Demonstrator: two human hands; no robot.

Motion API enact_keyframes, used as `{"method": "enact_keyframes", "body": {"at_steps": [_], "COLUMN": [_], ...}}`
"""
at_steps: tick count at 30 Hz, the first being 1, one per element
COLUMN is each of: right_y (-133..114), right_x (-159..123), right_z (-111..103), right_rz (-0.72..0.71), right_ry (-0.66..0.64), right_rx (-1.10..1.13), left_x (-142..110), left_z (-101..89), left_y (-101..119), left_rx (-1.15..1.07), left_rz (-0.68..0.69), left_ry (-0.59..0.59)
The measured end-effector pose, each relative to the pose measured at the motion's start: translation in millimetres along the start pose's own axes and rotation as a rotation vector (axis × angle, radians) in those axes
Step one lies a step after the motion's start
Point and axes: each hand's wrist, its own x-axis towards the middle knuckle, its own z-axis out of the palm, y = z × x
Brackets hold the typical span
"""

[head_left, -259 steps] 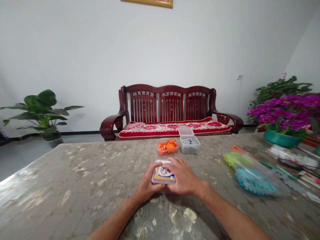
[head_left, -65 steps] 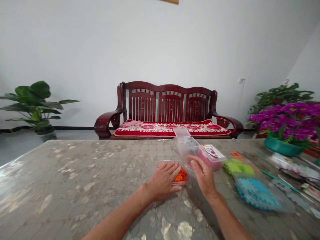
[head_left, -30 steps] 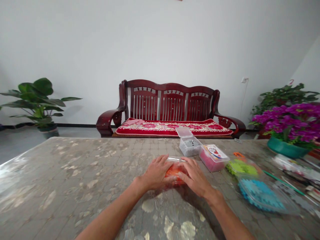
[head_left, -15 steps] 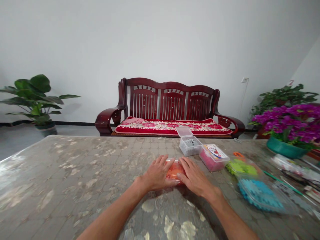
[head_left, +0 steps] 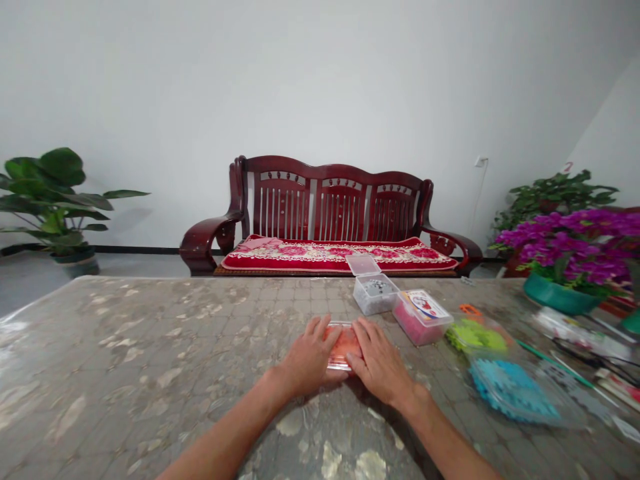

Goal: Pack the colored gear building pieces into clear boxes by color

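Note:
A small clear plastic box of orange pieces [head_left: 342,345] lies on the marbled table [head_left: 150,347] in front of me. My left hand [head_left: 306,359] rests flat on its left side with the fingers stretched over the lid. On the right side my right hand [head_left: 378,361] lies the same way, fingers extended and touching the lid. Most of the box is hidden under both hands.
Behind the hands stand an open clear box of grey pieces [head_left: 375,294] and a pink-filled box with a printed lid [head_left: 421,315]. Clear packs of green pieces [head_left: 475,335] and blue pieces [head_left: 505,390] lie to the right. A purple flower pot [head_left: 560,293] stands at far right.
The labelled box that I held first now stands to the right. The orange box came to the middle and both hands have settled flat on its lid.

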Motion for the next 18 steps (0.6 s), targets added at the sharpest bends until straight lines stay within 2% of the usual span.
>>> {"method": "enact_keyframes", "body": {"at_steps": [4, 8, 11, 14, 16, 18], "right_y": [10, 24, 28, 28, 28, 30], "right_x": [1, 3, 2, -2, -5, -10], "right_z": [5, 3, 5, 13, 22, 29], "right_rz": [0.027, 0.123, 0.247, 0.335, 0.396, 0.443], "right_ry": [-0.014, -0.075, 0.011, 0.133, 0.224, 0.301], "right_rx": [0.147, 0.55, 0.833, 1.009, 1.081, 1.127], "left_x": [2, 2, -5, -16, -22, -23], "left_z": [4.1, 5.4, 8.4, 11.6, 12.5, 12.8], "left_y": [-2, -9, -11, -3, 7, 14], "left_rx": [-0.009, -0.017, 0.008, 0.052, 0.064, 0.057], "left_rz": [-0.023, 0.015, 0.031, 0.174, 0.263, 0.253], "left_ry": [0.003, -0.023, 0.077, 0.193, 0.205, 0.193]}}
